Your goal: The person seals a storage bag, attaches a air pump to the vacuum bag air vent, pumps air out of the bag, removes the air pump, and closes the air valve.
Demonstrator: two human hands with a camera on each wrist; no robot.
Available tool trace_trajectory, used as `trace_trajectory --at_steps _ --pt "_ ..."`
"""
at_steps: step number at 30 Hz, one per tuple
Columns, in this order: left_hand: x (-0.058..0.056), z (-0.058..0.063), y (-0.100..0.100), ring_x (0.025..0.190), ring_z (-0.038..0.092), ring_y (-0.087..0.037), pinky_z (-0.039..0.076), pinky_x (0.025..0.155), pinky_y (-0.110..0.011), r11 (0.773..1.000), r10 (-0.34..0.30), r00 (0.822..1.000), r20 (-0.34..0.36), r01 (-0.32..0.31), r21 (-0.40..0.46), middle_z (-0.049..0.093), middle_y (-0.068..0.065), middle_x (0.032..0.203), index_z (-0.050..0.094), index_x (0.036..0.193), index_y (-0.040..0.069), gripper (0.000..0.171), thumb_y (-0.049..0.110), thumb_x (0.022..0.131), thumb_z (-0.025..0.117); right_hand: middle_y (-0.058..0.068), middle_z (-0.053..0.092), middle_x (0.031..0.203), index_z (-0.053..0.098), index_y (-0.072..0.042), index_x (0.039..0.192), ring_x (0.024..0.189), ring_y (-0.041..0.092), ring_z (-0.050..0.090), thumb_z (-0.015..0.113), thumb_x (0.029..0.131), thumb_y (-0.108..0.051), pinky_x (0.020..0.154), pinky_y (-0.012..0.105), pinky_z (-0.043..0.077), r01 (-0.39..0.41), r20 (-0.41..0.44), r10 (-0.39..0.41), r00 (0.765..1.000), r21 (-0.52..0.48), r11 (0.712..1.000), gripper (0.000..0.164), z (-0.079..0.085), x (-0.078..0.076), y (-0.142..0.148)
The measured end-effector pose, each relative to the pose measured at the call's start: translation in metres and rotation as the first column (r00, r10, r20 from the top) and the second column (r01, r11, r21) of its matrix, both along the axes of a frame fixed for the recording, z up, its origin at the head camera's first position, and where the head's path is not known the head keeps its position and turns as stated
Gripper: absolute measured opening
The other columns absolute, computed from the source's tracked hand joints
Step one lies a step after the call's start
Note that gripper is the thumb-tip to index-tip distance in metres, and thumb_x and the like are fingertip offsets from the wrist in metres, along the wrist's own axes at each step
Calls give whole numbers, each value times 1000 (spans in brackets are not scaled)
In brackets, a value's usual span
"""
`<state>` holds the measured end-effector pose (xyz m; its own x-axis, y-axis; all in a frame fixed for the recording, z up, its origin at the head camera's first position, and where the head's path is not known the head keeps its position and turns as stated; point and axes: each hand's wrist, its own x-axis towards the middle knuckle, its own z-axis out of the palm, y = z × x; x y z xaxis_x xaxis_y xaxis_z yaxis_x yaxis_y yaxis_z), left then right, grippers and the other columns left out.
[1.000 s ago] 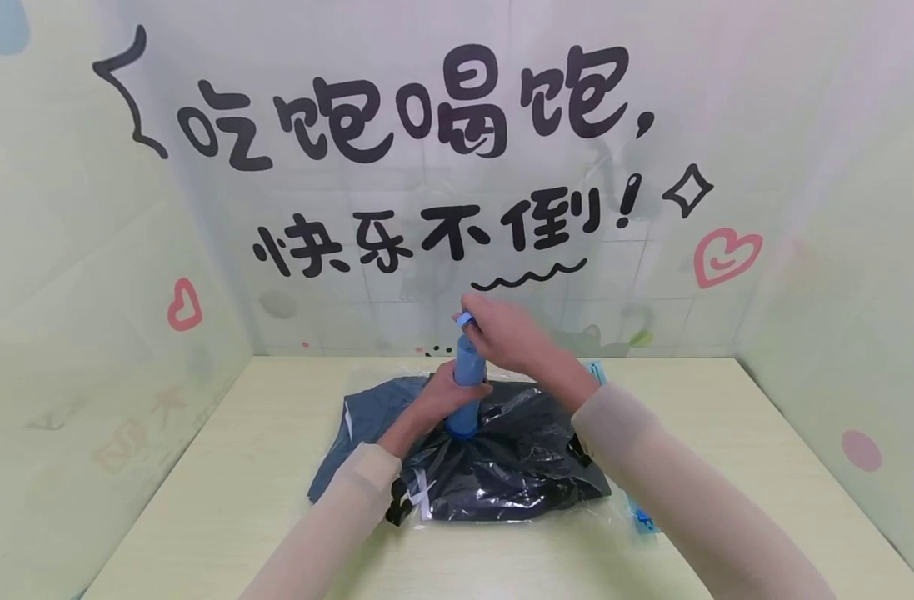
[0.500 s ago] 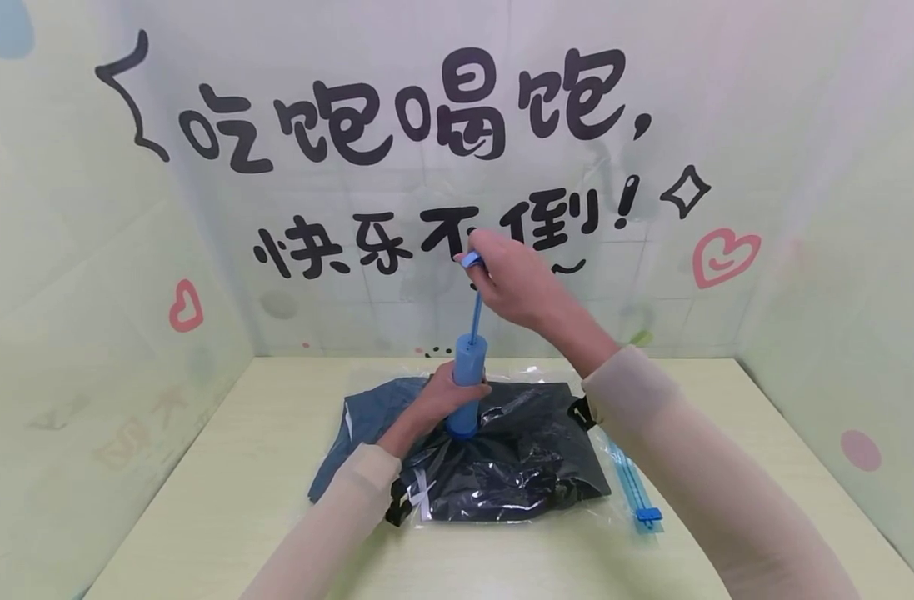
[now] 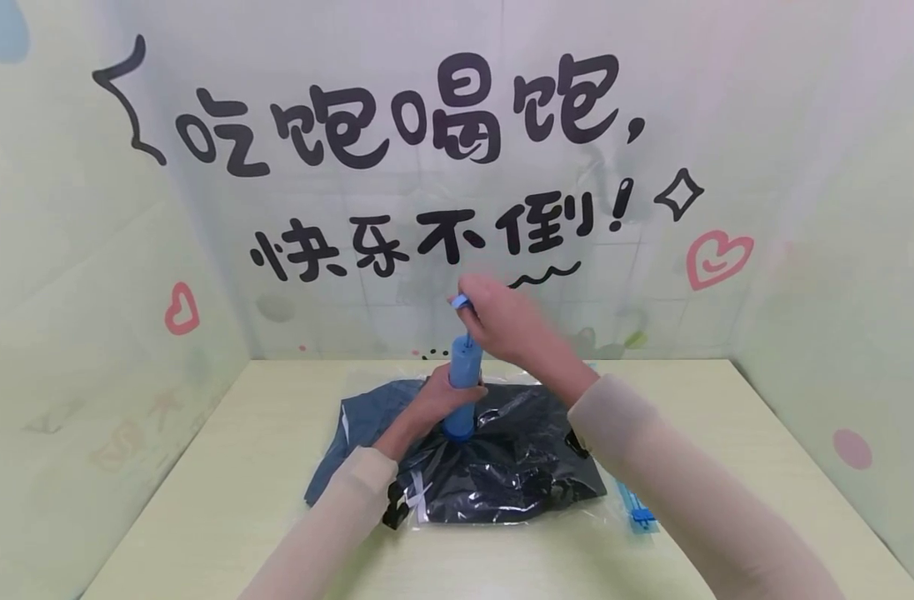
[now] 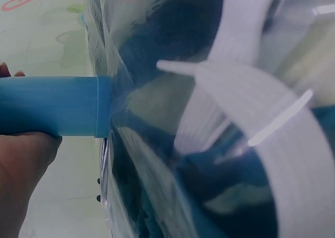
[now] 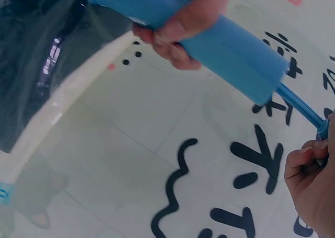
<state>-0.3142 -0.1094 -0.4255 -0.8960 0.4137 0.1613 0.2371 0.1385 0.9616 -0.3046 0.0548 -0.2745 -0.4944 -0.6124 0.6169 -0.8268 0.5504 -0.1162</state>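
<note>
A blue hand pump [image 3: 466,360] stands upright on a clear plastic vacuum bag [image 3: 516,515] with dark folded clothing [image 3: 501,458] inside. My left hand [image 3: 436,395] grips the pump's barrel. Above it, my right hand [image 3: 505,321] holds the pump's handle [image 3: 461,301], with a short length of rod showing over the barrel. The right wrist view shows that thin rod [image 5: 302,107] between barrel and right hand. In the left wrist view the barrel's base [image 4: 103,107] meets the bag's film, and white straps [image 4: 246,86] show behind it.
A blue zip slider [image 3: 642,517] sits on the bag's right edge, near my right forearm. The bag lies on a pale wooden table [image 3: 224,467]. Printed wall sheets [image 3: 352,317] with black lettering enclose the back and sides.
My right hand first pulled the pump's handle up, drawing out a long stretch of rod, and has since pushed it most of the way down. My left hand keeps its grip on the barrel.
</note>
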Motion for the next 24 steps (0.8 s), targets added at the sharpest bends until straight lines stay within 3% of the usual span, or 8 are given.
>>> trace_trajectory --at_steps 7,14,24 --pt "1 -1 0 91 55 -26 44 84 -46 1000 -10 1000 11 9 23 60 -10 101 60 114 3 20 11 97 67 1 38 74 43 -12 85 57 18 35 55 107 -16 54 32 32 51 41 -52 998 38 998 25 -30 0 -3" --pt "1 0 -1 111 56 -27 43 95 -49 1000 -5 1000 25 5 19 60 -13 132 52 144 5 51 12 96 68 1 36 73 40 -12 84 56 18 32 56 105 -12 52 33 32 51 24 -51 998 24 998 26 -46 0 -5" --pt "2 -1 0 104 56 -25 43 92 -47 1000 -5 1000 18 5 27 62 -12 126 54 140 3 47 13 96 68 1 35 72 39 -12 85 54 16 28 53 105 -9 48 32 30 31 20 -31 999 17 999 25 -50 -1 -5"
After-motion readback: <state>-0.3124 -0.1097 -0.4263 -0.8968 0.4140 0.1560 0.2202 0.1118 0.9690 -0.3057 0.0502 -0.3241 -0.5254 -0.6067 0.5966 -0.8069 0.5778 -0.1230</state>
